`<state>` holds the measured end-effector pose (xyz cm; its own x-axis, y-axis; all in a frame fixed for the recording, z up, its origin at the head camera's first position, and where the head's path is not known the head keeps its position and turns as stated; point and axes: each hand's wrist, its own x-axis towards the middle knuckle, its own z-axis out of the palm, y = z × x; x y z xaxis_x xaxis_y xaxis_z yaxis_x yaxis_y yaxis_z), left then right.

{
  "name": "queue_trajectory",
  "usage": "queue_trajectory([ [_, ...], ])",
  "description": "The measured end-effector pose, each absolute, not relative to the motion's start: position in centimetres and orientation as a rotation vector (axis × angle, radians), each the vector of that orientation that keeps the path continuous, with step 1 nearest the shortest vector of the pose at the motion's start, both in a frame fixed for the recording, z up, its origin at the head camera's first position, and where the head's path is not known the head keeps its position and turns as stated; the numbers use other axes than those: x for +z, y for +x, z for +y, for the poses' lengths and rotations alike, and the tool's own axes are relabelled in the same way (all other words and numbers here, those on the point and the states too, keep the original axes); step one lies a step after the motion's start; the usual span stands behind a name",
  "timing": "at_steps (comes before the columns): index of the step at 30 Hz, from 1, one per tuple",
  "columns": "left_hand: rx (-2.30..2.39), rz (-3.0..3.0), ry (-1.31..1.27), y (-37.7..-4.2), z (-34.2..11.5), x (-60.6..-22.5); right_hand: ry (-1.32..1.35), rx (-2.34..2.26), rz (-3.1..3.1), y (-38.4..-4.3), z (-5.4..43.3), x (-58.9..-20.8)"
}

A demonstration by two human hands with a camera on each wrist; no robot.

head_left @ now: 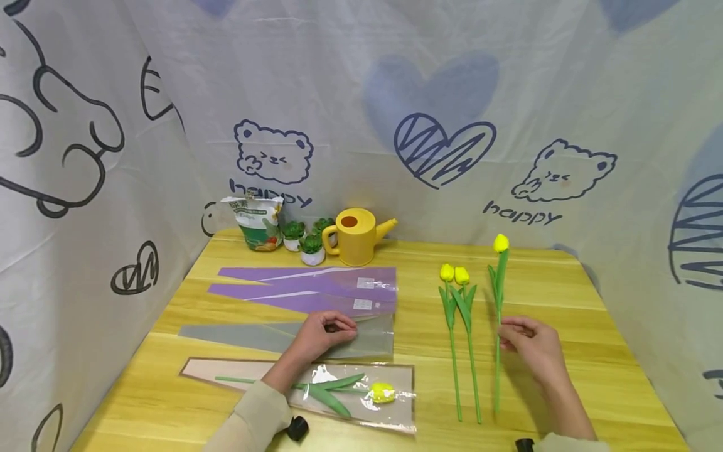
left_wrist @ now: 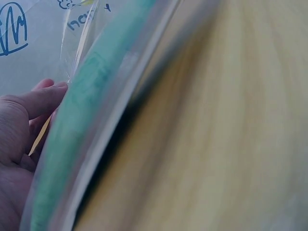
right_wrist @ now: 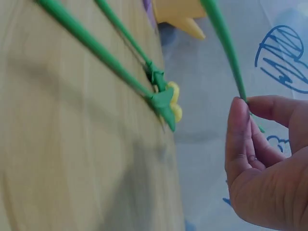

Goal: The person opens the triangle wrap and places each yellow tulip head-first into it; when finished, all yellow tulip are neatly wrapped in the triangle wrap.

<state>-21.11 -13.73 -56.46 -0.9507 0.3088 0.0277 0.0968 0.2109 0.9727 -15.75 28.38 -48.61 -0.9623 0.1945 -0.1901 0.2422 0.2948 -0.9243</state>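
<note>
The person's right hand (head_left: 533, 351) pinches the green stem of a yellow tulip (head_left: 500, 282) between thumb and fingers, partway along its length; the right wrist view shows this stem raised clear of the wooden counter (head_left: 542, 282), with the bloom pointing toward the back in the head view. Just left of it, two more yellow tulips (head_left: 463, 307) lie side by side on the counter, blooms also toward the back and close together. The left hand (head_left: 324, 336) is at a grey sleeve (head_left: 243, 336) with a clear end, its fingers bent and the thumb near them; whether they grip the film cannot be told. Nearest the person, below the left forearm, lies a clear-fronted beige sleeve (head_left: 390, 411) edged in brown, holding another tulip (head_left: 324, 397) with its bloom toward the right. Behind the grey sleeve, two purple sleeves (head_left: 305, 302) lie flat, one behind the other, each with a white label at the right. Along the counter's back edge stand a white and green bag (head_left: 260, 226), small potted plants (head_left: 312, 248) in white pots and a yellow watering can (head_left: 356, 242), its spout to the right.
</note>
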Motion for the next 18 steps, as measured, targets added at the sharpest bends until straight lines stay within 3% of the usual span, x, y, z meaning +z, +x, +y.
queue_trajectory([
  [18,1.847,2.298,0.393,-21.1,-13.6,-56.3,0.618,-2.391,2.253,-16.2,24.0,-47.5],
])
